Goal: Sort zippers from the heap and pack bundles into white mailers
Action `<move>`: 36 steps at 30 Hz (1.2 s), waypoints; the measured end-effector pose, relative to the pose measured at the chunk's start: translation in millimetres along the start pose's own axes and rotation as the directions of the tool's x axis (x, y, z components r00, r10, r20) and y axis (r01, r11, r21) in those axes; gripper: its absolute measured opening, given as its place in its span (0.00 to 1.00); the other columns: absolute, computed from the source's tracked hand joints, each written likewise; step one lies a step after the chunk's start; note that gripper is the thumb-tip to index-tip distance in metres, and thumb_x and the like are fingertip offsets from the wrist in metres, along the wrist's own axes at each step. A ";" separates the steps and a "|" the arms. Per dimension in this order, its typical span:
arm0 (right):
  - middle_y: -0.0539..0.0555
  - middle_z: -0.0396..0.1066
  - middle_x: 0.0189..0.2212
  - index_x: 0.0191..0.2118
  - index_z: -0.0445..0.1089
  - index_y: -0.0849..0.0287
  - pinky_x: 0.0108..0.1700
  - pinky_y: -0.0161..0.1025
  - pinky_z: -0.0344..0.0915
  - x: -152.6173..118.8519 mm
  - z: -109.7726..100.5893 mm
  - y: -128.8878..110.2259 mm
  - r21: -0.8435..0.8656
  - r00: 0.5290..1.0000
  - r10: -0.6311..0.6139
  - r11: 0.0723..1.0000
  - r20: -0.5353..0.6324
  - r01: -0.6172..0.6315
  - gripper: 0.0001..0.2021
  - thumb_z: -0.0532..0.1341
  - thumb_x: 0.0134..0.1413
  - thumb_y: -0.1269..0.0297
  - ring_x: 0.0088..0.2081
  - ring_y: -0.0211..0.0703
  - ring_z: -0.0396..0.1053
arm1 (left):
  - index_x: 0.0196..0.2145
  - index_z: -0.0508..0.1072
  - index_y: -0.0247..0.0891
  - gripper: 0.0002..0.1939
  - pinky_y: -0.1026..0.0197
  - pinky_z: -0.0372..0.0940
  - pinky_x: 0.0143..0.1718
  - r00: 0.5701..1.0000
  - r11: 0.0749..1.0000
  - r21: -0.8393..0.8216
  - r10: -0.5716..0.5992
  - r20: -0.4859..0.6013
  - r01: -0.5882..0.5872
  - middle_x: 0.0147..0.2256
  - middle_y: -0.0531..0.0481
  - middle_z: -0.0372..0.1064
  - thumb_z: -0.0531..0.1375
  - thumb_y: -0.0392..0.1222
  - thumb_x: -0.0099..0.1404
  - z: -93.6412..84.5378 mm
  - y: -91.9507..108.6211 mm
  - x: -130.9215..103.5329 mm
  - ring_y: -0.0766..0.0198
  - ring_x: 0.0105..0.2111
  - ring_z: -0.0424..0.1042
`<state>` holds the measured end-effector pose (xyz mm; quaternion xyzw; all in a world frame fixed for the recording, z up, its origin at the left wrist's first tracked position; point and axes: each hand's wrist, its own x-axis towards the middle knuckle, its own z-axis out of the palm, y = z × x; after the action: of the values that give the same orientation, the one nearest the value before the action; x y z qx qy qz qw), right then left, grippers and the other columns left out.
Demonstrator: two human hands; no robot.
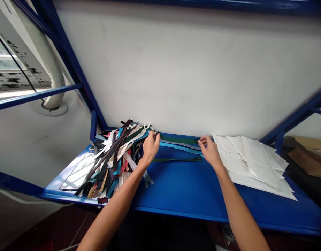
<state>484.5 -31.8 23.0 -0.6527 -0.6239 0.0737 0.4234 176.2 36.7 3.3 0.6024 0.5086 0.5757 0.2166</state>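
Between my two hands a dark green zipper (178, 138) is stretched out sideways near the back of the blue table (176, 188). My left hand (150, 147) is closed in a pinch at its left end, beside the heap. The fingers of my right hand (209, 150) pinch the right end. Just in front of it lie a grey zipper (181, 143) and a bright blue zipper (180, 147), roughly parallel. Closer to me, another dark green zipper (178, 160) rests on the table, its left part hidden by my left hand and forearm.
A tangled heap of many-coloured zippers (121, 157) covers the table's left side. White plastic bags (250, 160) are stacked at the right. A white wall panel (176, 69) rises behind the table, framed by blue metal bars (68, 55). Brown paper (310, 160) lies at the far right.
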 end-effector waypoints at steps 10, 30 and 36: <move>0.61 0.79 0.29 0.36 0.80 0.56 0.28 0.41 0.51 -5.9 -8.6 12.1 -0.517 0.971 0.122 0.856 0.204 0.001 0.20 0.55 0.74 0.54 0.28 0.50 0.73 | 0.44 0.78 0.37 0.08 0.34 0.62 0.57 0.986 0.797 0.594 0.160 -0.035 -0.108 0.51 0.32 0.74 0.59 0.38 0.75 -57.6 -46.8 41.0 0.37 0.55 0.67; 0.39 0.47 0.21 0.38 0.75 0.57 0.19 0.31 0.38 -29.8 46.0 -58.3 0.801 0.923 0.210 0.458 0.323 -0.385 0.25 0.75 0.50 0.39 0.20 0.29 0.41 | 0.51 0.78 0.47 0.10 0.62 0.68 0.36 0.754 0.887 0.016 0.383 0.534 -0.461 0.45 0.50 0.84 0.61 0.48 0.77 32.4 19.3 -52.7 0.57 0.42 0.83; 0.39 0.48 0.18 0.29 0.65 0.54 0.19 0.33 0.40 -9.2 23.9 -36.9 0.851 0.946 0.310 0.469 0.093 -0.237 0.26 0.79 0.44 0.43 0.19 0.30 0.41 | 0.49 0.78 0.48 0.08 0.62 0.67 0.35 0.709 0.912 0.035 0.292 0.642 -0.408 0.42 0.52 0.83 0.62 0.48 0.76 30.4 10.2 -45.5 0.55 0.39 0.83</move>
<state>439.9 -33.9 27.8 -0.4539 -0.3782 0.4120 0.6937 215.9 3.4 -17.1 0.8605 0.3322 0.3271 0.2055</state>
